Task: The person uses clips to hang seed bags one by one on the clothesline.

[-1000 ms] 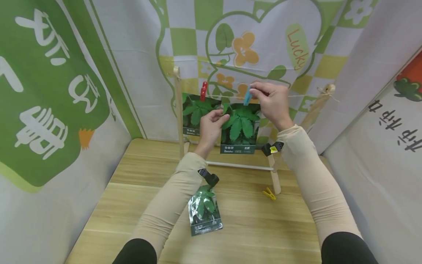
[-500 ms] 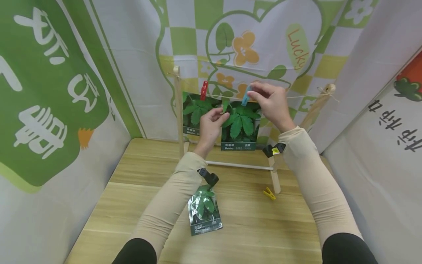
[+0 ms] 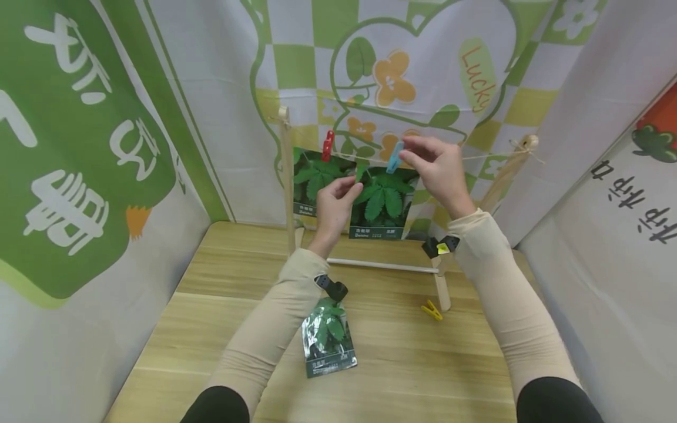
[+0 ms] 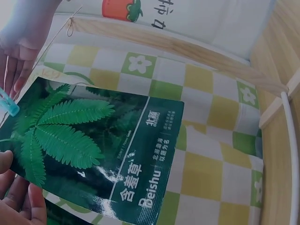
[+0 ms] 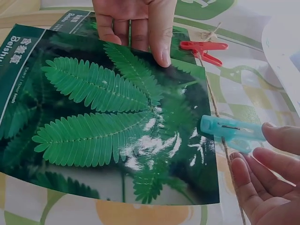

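Note:
My left hand pinches the left edge of a dark green seed packet printed with fern-like leaves. The packet is raised at a string that runs between two wooden posts. My right hand holds a light blue clothespin by its outer end, between thumb and fingers. In the right wrist view the clothespin's tip overlaps the packet's top edge, across the string. A second seed packet hangs to the left under a red clothespin, partly hidden by my left hand.
A third seed packet lies on the wooden table below my left wrist. To the right, by the foot of the rack's right post, lies a yellow clothespin. A white crossbar joins the posts low down.
The held packet has risen slightly, then shifted a little left with my left hand. The blue clothespin has shifted slightly at the packet's top edge, still in my right hand.

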A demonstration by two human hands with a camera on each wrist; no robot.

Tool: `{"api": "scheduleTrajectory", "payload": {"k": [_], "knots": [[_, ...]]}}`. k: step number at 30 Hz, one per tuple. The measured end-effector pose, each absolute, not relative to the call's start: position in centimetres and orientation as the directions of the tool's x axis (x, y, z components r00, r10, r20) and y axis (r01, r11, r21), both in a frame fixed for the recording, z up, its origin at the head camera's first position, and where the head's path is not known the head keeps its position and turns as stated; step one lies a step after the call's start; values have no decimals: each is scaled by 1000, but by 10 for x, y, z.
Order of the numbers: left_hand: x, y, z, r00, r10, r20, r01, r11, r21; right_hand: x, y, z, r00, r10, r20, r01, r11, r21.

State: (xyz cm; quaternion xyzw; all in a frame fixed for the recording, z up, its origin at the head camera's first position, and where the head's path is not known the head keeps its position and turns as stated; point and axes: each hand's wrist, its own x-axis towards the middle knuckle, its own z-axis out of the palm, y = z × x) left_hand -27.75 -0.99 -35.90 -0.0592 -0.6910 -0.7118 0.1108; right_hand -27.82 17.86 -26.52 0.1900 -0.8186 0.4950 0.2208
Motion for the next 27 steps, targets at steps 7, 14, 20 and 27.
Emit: {"api": "scheduleTrajectory", "payload": {"k": [7,14,20,27], "knots": [[-276,-13,-365,-967,-69,244,243,25,970,-270,178,-273,-833,-56,550,-531,359,-768],[-272,-16,-369,-965,-28,261,260,35,965,-262,178,-284,-828,-39,559,-542,311,-781],[-270,-18,-373,-962,10,274,274,12,962,-257,184,-297,-835,-43,549,-533,309,-787],[-269,-19,-376,-949,9,316,316,-5,949,-254,190,-308,-851,-65,522,-515,307,-801]]}}
